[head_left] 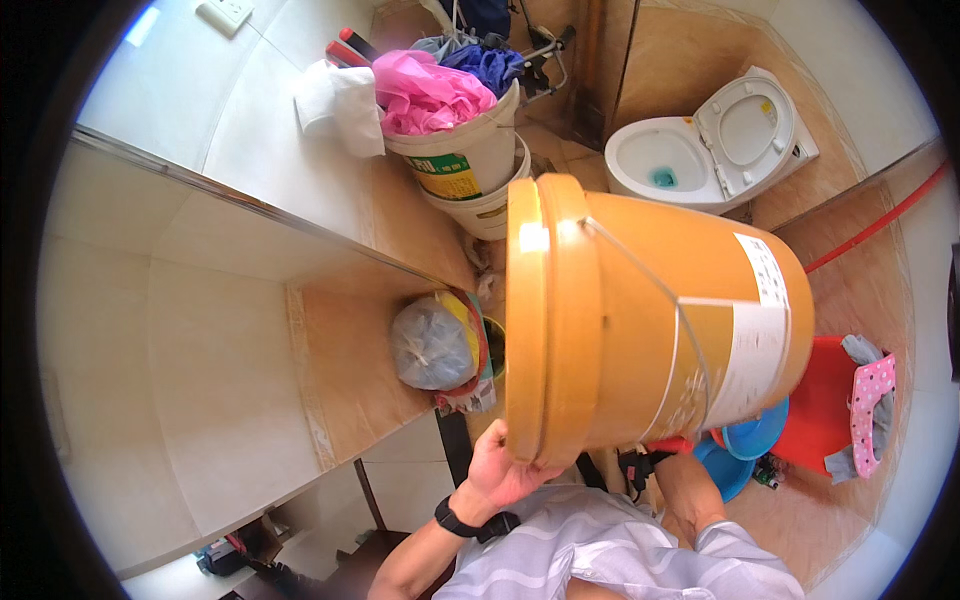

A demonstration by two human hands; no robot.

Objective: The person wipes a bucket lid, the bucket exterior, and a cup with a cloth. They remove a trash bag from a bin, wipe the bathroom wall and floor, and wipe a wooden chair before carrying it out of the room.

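A large orange-yellow plastic bucket (650,310) is held up in front of me, tipped on its side. Its thick rim faces left and its base points right. Whether a lid covers the mouth cannot be made out. White labels and a thin wire handle (655,270) show on its side. My left hand (500,468), with a black band on the wrist, grips the lower part of the rim. Below the bucket's underside my right forearm (690,495) reaches up, but the bucket hides that hand's fingers.
Stacked white buckets (460,165) stuffed with pink and blue cloth stand far left of a toilet (660,165) with its lid up. A tied clear bag (432,345) lies by the left wall. At right are a red plastic chair (815,405) and blue basins (725,465).
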